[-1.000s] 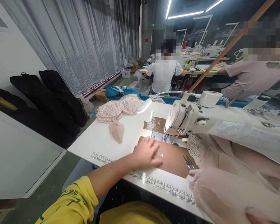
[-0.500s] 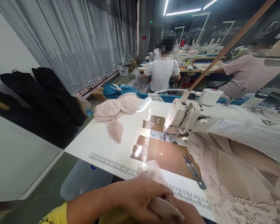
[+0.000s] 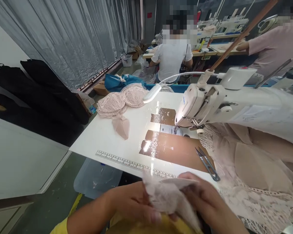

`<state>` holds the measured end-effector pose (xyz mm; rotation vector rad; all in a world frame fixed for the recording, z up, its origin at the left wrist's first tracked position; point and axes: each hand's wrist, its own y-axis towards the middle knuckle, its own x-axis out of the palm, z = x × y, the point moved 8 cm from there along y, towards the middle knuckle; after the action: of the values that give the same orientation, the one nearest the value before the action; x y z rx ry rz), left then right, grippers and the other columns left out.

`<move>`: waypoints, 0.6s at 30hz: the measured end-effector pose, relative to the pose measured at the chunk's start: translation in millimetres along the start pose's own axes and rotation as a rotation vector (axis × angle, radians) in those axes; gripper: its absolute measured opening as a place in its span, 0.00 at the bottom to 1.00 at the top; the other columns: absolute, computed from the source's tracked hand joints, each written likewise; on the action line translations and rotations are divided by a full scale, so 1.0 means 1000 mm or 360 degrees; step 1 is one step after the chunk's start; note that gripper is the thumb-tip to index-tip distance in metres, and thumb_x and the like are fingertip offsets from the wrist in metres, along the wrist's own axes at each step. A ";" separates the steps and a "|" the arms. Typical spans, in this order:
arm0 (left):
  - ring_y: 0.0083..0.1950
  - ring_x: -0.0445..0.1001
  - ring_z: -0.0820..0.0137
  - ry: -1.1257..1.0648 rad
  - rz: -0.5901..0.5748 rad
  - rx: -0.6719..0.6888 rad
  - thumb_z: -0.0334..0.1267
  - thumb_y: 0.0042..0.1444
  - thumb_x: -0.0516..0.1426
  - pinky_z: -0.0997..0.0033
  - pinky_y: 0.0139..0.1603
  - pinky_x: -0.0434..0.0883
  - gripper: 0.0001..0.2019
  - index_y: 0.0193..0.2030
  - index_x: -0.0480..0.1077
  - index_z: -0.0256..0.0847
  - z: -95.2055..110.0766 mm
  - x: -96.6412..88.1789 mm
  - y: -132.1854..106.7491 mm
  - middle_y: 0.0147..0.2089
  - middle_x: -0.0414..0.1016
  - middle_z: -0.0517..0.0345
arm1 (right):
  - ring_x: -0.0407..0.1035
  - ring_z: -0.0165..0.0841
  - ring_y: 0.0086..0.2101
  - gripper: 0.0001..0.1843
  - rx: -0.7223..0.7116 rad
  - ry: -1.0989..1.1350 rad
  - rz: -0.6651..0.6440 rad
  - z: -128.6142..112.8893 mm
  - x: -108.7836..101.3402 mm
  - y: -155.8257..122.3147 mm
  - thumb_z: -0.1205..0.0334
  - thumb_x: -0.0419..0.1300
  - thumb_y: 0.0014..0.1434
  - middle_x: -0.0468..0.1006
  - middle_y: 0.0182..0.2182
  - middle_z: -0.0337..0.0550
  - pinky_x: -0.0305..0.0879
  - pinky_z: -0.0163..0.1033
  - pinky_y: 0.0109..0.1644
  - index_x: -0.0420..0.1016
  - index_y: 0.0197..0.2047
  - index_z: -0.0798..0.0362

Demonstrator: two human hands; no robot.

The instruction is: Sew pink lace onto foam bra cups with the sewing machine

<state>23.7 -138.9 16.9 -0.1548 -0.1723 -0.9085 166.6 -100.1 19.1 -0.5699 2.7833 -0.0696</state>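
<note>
Both my hands are low at the near edge of the white sewing table (image 3: 104,143), closed on one small pale pink lace piece (image 3: 168,196). My left hand (image 3: 134,203) grips its left side with the thumb underneath. My right hand (image 3: 205,201) pinches its right side. Just beyond them lie thread snips (image 3: 207,163) on a brown patch of the table. The white sewing machine (image 3: 224,100) stands at the right, its needle over the plate.
A heap of pink lace fabric (image 3: 256,169) fills the table's right side. Finished pink lace cups (image 3: 120,102) are stacked at the far left corner. A lamp (image 3: 152,93) bends over the table. Two other people sit at machines behind. A plastic bin (image 3: 97,178) stands under the table.
My left hand left the table by the needle and came back to the near edge. Both hands now hold the lace piece, lifted and spread a little. The view tipped downward.
</note>
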 end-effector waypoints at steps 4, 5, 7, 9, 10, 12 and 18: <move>0.63 0.61 0.54 0.0568 0.0340 0.0294 0.46 0.53 0.61 0.57 0.61 0.62 0.35 0.66 0.57 0.45 0.022 -0.012 0.011 0.65 0.59 0.44 | 0.68 0.36 0.30 0.10 0.0182 0.0391 -0.0577 0.003 0.056 0.002 0.57 0.58 0.55 0.74 0.24 0.38 0.67 0.40 0.37 0.75 0.25 0.51; 0.64 0.59 0.53 0.0695 0.0444 0.0264 0.45 0.52 0.63 0.54 0.64 0.59 0.35 0.66 0.57 0.46 0.021 -0.018 0.013 0.67 0.56 0.45 | 0.68 0.35 0.29 0.10 0.0232 0.0478 -0.0631 0.004 0.062 0.000 0.56 0.59 0.55 0.74 0.24 0.38 0.66 0.39 0.36 0.76 0.27 0.51; 0.62 0.62 0.53 0.0638 0.0426 0.0081 0.47 0.49 0.64 0.52 0.63 0.60 0.39 0.67 0.56 0.46 0.006 -0.027 0.020 0.66 0.56 0.46 | 0.67 0.34 0.29 0.10 0.0247 0.0670 -0.0710 0.001 0.069 -0.003 0.55 0.61 0.54 0.73 0.24 0.39 0.65 0.38 0.35 0.77 0.30 0.52; 0.54 0.69 0.57 0.0258 0.0208 -0.0153 0.48 0.46 0.66 0.56 0.56 0.67 0.41 0.66 0.57 0.43 -0.016 -0.025 0.023 0.60 0.64 0.45 | 0.67 0.33 0.30 0.10 0.0229 0.0857 -0.0728 0.000 0.069 -0.005 0.55 0.64 0.52 0.74 0.26 0.39 0.65 0.37 0.35 0.78 0.34 0.53; 0.50 0.71 0.60 0.0050 0.0098 -0.0253 0.48 0.46 0.66 0.60 0.52 0.70 0.38 0.63 0.61 0.40 -0.025 -0.023 0.022 0.55 0.68 0.46 | 0.67 0.33 0.30 0.12 0.0250 0.0941 -0.0683 0.002 0.065 -0.006 0.54 0.65 0.51 0.74 0.27 0.39 0.64 0.36 0.34 0.77 0.37 0.53; 0.42 0.73 0.65 -0.0243 -0.0020 -0.0387 0.46 0.46 0.67 0.66 0.45 0.71 0.29 0.54 0.70 0.36 -0.036 -0.019 0.018 0.45 0.73 0.50 | 0.68 0.33 0.31 0.19 0.0338 0.1050 -0.0465 0.015 0.054 -0.006 0.52 0.67 0.49 0.74 0.29 0.39 0.64 0.36 0.34 0.76 0.44 0.51; 0.32 0.67 0.73 -0.0394 0.0173 -0.0327 0.46 0.51 0.64 0.75 0.36 0.67 0.18 0.41 0.72 0.32 -0.031 -0.024 0.015 0.32 0.69 0.56 | 0.68 0.33 0.29 0.35 0.0340 0.0767 0.0117 0.045 0.016 -0.004 0.49 0.61 0.56 0.72 0.28 0.39 0.65 0.37 0.34 0.58 0.64 0.45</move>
<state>24.0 -118.0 -19.4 -0.4642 -0.2976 -0.7957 167.7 -109.8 -27.8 -0.4412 3.1945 -0.5486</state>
